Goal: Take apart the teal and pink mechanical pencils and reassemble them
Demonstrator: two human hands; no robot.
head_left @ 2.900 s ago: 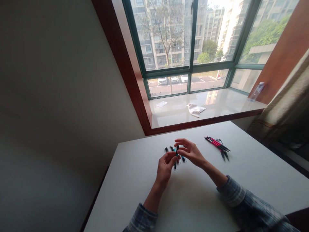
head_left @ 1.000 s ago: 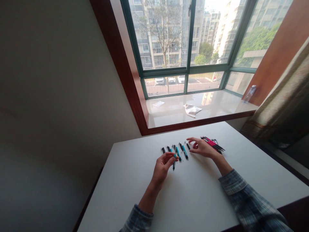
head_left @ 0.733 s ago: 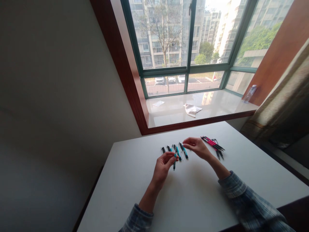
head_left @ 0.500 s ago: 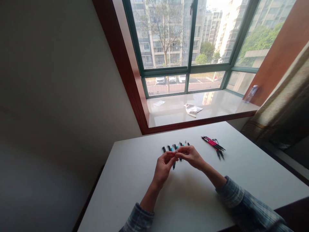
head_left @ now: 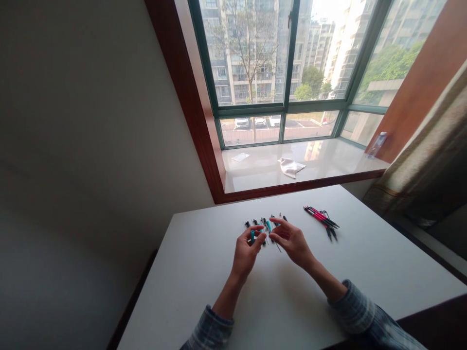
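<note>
My left hand [head_left: 247, 248] is closed around a teal pen barrel [head_left: 252, 236], whose upper end shows between thumb and fingers. The rest of it is hidden by the hand. Just to the right, my right hand [head_left: 292, 241] is raised with thumb and fingers apart, and I see nothing between them. Behind and under both hands lies a row of disassembled pen parts [head_left: 247, 224], black and teal, partly covered by the fingers. A thin refill [head_left: 278, 247] lies on the table below the right fingertips.
Several pink and black pens [head_left: 321, 217] lie in a crossed pile on the white table [head_left: 204, 272], right of my hands. On the windowsill [head_left: 255, 180] beyond are a crumpled cloth [head_left: 292, 167], a flat white packet [head_left: 241, 157] and a clear bottle [head_left: 376, 146].
My hands have come apart from their pinch together. My right fingers have spread, and the teal barrel in my left hand has turned so its end points up.
</note>
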